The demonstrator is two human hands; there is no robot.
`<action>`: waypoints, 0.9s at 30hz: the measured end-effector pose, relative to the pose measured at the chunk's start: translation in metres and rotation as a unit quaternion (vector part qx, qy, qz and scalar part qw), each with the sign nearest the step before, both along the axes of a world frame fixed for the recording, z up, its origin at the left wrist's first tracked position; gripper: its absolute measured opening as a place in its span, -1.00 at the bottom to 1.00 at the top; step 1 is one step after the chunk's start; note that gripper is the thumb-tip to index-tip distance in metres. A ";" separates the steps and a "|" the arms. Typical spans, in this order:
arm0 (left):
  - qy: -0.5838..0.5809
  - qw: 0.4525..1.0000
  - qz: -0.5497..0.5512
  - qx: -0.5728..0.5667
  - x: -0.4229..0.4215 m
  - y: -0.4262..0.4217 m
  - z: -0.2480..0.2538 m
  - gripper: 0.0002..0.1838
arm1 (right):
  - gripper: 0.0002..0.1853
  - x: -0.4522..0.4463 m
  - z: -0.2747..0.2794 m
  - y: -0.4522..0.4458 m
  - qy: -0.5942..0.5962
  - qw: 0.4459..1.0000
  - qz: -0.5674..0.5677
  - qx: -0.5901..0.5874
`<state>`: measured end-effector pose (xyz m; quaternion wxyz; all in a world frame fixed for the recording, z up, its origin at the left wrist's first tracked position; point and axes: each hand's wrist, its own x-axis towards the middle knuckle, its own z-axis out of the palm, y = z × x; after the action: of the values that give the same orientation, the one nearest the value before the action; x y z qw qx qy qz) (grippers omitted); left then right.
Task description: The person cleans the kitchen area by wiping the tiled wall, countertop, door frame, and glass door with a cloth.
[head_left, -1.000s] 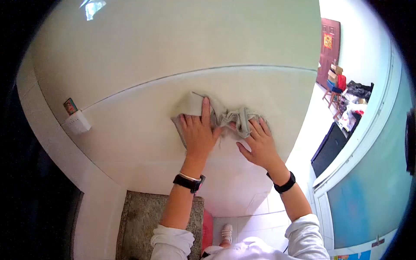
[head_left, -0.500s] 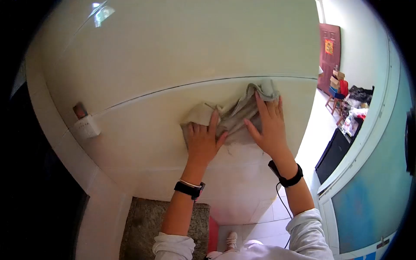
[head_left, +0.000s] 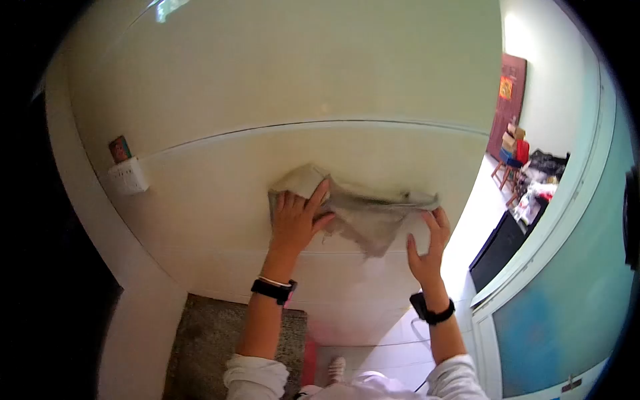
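A thin grey cloth (head_left: 373,217) lies spread against the cream tiled wall (head_left: 320,80), just below a dark horizontal seam. My left hand (head_left: 295,219) rests flat on the cloth's left part, pressing it to the wall with the thumb held apart. At the cloth's right corner is my right hand (head_left: 430,248); its fingertips touch or almost touch the edge, and thumb and fingers are apart. Part of the cloth's right half hangs down in a point between the hands.
A white socket box (head_left: 129,177) sticks out on the left. A dark mat (head_left: 220,340) lies on the floor below. To the right, a doorway with a blue-green glass door (head_left: 567,320) shows a stool, boxes, bags and a dark red door (head_left: 512,90).
My right hand has moved down and off the cloth's bunched upper right part to its edge. The cloth's right side has dropped and spread flatter. My left hand still presses on it.
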<state>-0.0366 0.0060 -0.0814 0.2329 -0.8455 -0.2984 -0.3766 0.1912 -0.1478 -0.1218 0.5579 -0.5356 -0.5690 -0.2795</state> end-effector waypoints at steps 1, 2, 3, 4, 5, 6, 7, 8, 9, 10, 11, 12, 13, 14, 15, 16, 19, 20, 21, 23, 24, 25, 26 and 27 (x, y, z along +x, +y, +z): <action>-0.014 1.000 0.006 -0.001 -0.009 0.002 -0.002 -0.02 | -0.49 0.012 -0.010 -0.007 0.015 0.999 -0.027 0.010; -0.017 1.000 -0.002 -0.005 -0.019 0.002 -0.006 -0.08 | -0.47 0.024 -0.014 -0.012 0.032 0.998 -0.053 0.020; -0.017 1.000 -0.010 -0.010 -0.024 0.000 -0.011 -0.13 | -0.45 0.034 -0.012 -0.018 0.034 0.996 -0.079 0.027; -0.020 1.000 -0.004 -0.014 -0.025 -0.005 -0.015 -0.13 | -0.44 0.042 -0.007 -0.018 0.038 0.995 -0.077 0.057; -0.045 0.999 0.007 -0.017 -0.024 -0.011 -0.019 -0.13 | -0.43 0.047 -0.002 -0.016 0.049 0.992 -0.076 0.087; -0.067 0.997 0.017 -0.017 -0.023 -0.016 -0.021 -0.13 | -0.42 0.047 0.005 -0.014 0.077 0.991 -0.077 0.075; -0.062 0.998 0.023 -0.016 -0.017 -0.021 -0.026 -0.13 | -0.41 0.048 0.011 -0.011 0.103 0.990 -0.075 0.066; -0.085 0.994 0.054 -0.039 -0.008 -0.028 -0.031 -0.13 | -0.39 0.048 0.009 0.000 0.145 0.986 -0.049 0.062; -0.111 0.988 0.086 -0.058 0.001 -0.034 -0.033 -0.14 | -0.41 0.043 0.009 0.015 0.218 0.969 0.056 0.105; -0.133 0.982 0.118 -0.071 0.014 -0.045 -0.034 -0.13 | -0.44 0.049 -0.003 0.029 0.244 0.965 0.018 0.097; -0.156 0.973 0.147 -0.085 0.028 -0.057 -0.035 -0.13 | -0.47 0.055 -0.015 0.038 0.269 0.959 -0.022 0.087; -0.159 0.972 0.153 -0.079 0.038 -0.067 -0.035 -0.13 | -0.53 0.044 -0.010 0.039 0.320 0.942 -0.039 0.092; -0.195 0.958 0.130 -0.169 0.048 -0.077 -0.035 -0.09 | -0.53 0.044 -0.011 0.043 0.317 0.943 -0.032 0.095; -0.230 0.933 0.103 -0.259 0.055 -0.082 -0.035 -0.05 | -0.54 0.046 -0.013 0.047 0.262 0.951 -0.091 0.137; -0.237 0.931 0.106 -0.257 0.060 -0.081 -0.035 -0.05 | -0.55 0.044 -0.012 0.051 0.205 0.951 -0.149 0.178; -0.298 0.916 0.039 -0.266 0.064 -0.079 -0.034 -0.04 | -0.56 0.040 -0.009 0.049 0.217 0.950 -0.140 0.178; -0.387 0.874 -0.050 -0.289 0.067 -0.074 -0.033 -0.13 | -0.56 0.046 -0.016 0.050 0.187 0.954 -0.142 0.186; -0.407 0.866 -0.090 -0.277 0.065 -0.070 -0.033 -0.16 | -0.56 0.046 -0.018 0.050 0.192 0.953 -0.141 0.185; -0.424 0.857 -0.129 -0.264 0.061 -0.068 -0.031 -0.19 | -0.56 0.049 -0.019 0.049 0.189 0.956 -0.136 0.180; -0.447 0.842 -0.156 -0.260 0.043 -0.051 -0.023 -0.27 | -0.55 0.051 -0.024 0.052 0.208 0.949 -0.124 0.203; -0.465 0.826 -0.187 -0.257 0.031 -0.044 -0.019 -0.34 | -0.55 0.047 -0.022 0.050 0.206 0.951 -0.128 0.194; -0.470 0.826 -0.176 -0.257 0.017 -0.036 -0.016 -0.34 | -0.56 0.046 -0.021 0.050 0.220 0.948 -0.119 0.198; -0.442 0.859 -0.100 -0.238 0.002 -0.026 -0.011 -0.33 | -0.56 0.050 -0.024 0.051 0.227 0.946 -0.116 0.199; -0.411 0.885 -0.024 -0.217 -0.011 -0.016 -0.007 -0.31 | -0.56 0.052 -0.026 0.053 0.233 0.945 -0.112 0.201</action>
<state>-0.0480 -0.0098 -0.0880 -0.1089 -0.6517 -0.4208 -0.6215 0.2432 -0.0950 -0.1479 0.7361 -0.5229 -0.2911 -0.3163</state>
